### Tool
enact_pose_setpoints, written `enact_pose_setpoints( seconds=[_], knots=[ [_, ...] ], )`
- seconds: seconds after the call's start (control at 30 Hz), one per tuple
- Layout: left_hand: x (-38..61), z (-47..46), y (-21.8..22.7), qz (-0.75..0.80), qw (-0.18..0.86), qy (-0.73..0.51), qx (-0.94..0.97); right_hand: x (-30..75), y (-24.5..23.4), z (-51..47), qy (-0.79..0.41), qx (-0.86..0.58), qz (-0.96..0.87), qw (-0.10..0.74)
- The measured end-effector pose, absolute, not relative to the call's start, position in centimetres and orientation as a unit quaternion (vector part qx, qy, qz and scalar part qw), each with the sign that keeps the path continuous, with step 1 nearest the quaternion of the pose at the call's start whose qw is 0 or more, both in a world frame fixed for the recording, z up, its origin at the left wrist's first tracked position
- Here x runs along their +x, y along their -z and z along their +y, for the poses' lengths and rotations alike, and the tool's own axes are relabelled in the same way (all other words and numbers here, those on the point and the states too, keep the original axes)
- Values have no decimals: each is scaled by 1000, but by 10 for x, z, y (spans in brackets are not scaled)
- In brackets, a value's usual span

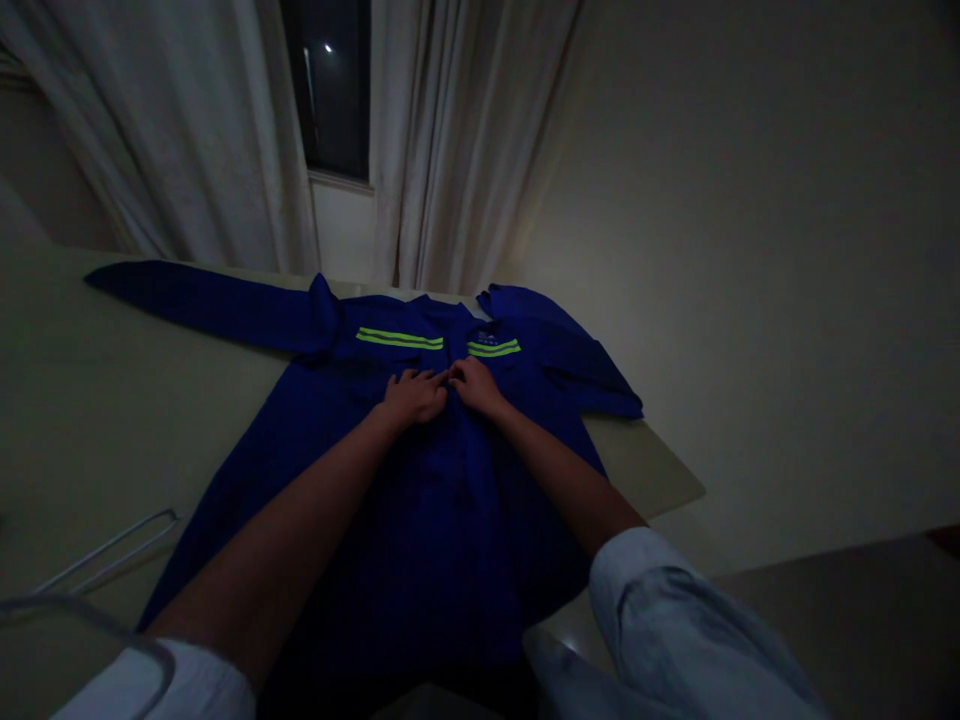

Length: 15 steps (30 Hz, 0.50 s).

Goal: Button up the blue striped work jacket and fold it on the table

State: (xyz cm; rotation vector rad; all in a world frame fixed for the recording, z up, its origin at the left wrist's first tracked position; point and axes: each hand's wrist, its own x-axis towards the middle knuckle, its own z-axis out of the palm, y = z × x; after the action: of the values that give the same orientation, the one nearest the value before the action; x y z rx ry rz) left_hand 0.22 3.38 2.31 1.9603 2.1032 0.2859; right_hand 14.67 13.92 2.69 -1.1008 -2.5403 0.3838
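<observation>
A dark blue work jacket (420, 520) with yellow-green reflective stripes across the chest lies spread on the table, its collar at the far side. My left hand (416, 396) rests on the jacket's front, fingers spread, the forefinger reaching to the front placket. Just right of it, my right hand (474, 384) has its fingers pinched together at the placket, below the stripes. What lies between those fingertips is too small and dark to make out. One sleeve stretches out to the left; the other is bent down at the right.
The pale table (67, 400) has a corner at the right. A white wire hanger (112, 555) lies at the lower left. Behind the table hang light curtains (457, 130) around a dark window (334, 90). A plain wall (765, 250) stands on the right.
</observation>
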Motion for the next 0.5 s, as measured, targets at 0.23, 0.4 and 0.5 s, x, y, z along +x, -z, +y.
enact_pose_setpoints(
  seconds=[0.23,0.4,0.5],
  knots=[
    [2,54,-18,752,158,-99,632,161,-35,121,-128,-368,-905,171],
    [10,50,-15,758,144,-111,626,193,-48,77,-153,-321,-922,157],
    [14,46,-13,758,125,-120,629,229,-59,25,-214,-301,-914,167]
  ],
)
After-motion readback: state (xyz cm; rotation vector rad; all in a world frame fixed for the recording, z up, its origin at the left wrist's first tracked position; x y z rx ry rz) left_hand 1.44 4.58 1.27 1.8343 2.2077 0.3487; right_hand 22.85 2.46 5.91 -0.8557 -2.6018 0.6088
